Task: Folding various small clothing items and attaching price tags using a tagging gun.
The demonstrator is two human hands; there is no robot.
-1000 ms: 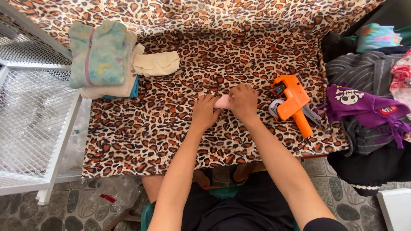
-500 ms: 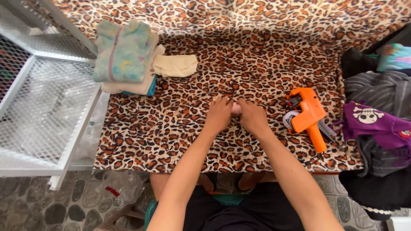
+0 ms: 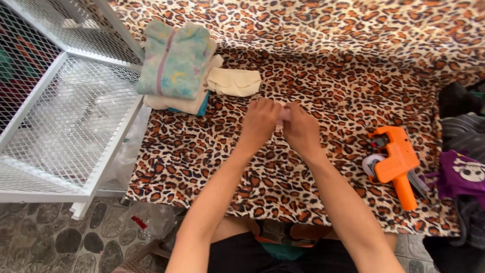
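Head view. A desk (image 3: 313, 202) draped in leopard-print cloth, which also runs up behind the hands as a backdrop; stone-pattern floor (image 3: 45, 242) below the near edge. To the left of the hands, a white wire-mesh rack (image 3: 65, 126).

Left hand (image 3: 260, 121) and right hand (image 3: 301, 129) sit close together, fingers curled, pinching a small pink item (image 3: 284, 114) between them just above the desk. Only a sliver of it shows; its long axis looks to run from one hand to the other, but its pointing end cannot be told.

Beyond and left of the hands: a folded stack of clothes (image 3: 177, 65), pastel piece on top, and a cream folded cloth (image 3: 234, 82) just beside it. Right of the hands, well apart: an orange labelling gun (image 3: 396, 162), handle towards the near edge. Further right, a purple garment (image 3: 462, 174) on a dark pile.

Against the frame half a second earlier: hands sit nearer the clothes stack and further from the gun; less of the pink item shows.
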